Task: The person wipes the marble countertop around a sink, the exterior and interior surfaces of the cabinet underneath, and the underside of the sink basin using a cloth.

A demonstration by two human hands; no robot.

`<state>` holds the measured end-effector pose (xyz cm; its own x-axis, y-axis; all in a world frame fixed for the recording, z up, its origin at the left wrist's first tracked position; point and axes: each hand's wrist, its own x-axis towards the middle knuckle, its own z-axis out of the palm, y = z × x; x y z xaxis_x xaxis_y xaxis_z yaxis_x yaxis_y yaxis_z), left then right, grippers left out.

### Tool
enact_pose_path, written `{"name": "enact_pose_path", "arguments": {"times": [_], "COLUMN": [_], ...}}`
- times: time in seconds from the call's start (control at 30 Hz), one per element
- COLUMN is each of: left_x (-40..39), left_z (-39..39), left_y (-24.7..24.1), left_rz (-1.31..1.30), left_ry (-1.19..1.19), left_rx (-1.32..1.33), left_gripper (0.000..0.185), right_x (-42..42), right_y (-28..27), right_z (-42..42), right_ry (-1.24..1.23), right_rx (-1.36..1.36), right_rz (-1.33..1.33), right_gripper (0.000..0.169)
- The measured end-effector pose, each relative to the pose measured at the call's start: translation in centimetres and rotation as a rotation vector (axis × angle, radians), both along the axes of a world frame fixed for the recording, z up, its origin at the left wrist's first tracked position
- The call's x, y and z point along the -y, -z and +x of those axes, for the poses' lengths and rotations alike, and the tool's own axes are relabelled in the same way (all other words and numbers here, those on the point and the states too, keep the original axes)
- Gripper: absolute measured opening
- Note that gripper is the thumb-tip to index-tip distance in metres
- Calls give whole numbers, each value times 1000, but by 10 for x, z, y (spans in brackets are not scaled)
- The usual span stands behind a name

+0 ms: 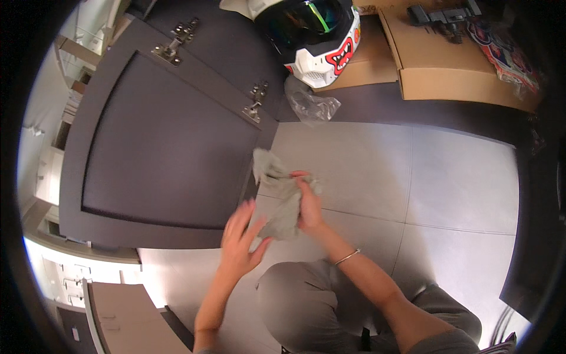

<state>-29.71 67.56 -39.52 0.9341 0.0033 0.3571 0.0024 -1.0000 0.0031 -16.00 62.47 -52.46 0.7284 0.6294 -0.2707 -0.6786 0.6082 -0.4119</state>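
Observation:
A thin grey-green cloth (285,205), crumpled and partly blurred, hangs over the tiled floor in front of me. My right hand (310,203), with a bracelet on the wrist, grips its right side. My left hand (243,241) is at the cloth's lower left, blurred, with fingers spread; whether a fingertip touches the cloth I cannot tell. Just left of both hands stands an open dark cabinet door (172,150) with a recessed panel and metal hinges (172,44).
Inside the cabinet, a white full-face helmet (325,66) with a dark visor rests beside cardboard boxes (451,84). A clear plastic bag (316,106) lies at the shelf edge. A black bracket-like part (442,15) sits on a box. My bent knee (296,301) is below.

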Motion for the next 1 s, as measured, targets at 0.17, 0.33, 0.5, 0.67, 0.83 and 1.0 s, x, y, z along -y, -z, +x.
{"name": "enact_pose_path", "arguments": {"times": [0.17, 0.33, 0.5, 0.67, 0.83, 1.0], "left_x": [15, -12, -48, -97, -112, -136], "left_z": [68, 56, 139, 196, 228, 212], "left_y": [14, -44, -184, -207, -150, -102], "left_rz": [-527, 246, 724, 999, 734, 1011], "left_ry": [-202, -55, -289, -478, -453, -22], "left_rx": [288, 201, 590, 508, 82, -6], "left_gripper": [69, 49, 65, 64, 55, 40], "right_x": [-4, 23, 35, 7, 10, 3], "right_y": [-37, -36, -18, -7, 19, 56], "right_z": [3, 30, 61, 30, 23, 15], "right_ry": [-450, -580, -384, -389, -381, -259], "right_rx": [16, 773, 886, 914, 863, 1051], "right_rz": [785, 221, -51, -102, -175, -398], "right_gripper": [39, 40, 34, 30, 27, 23]}}
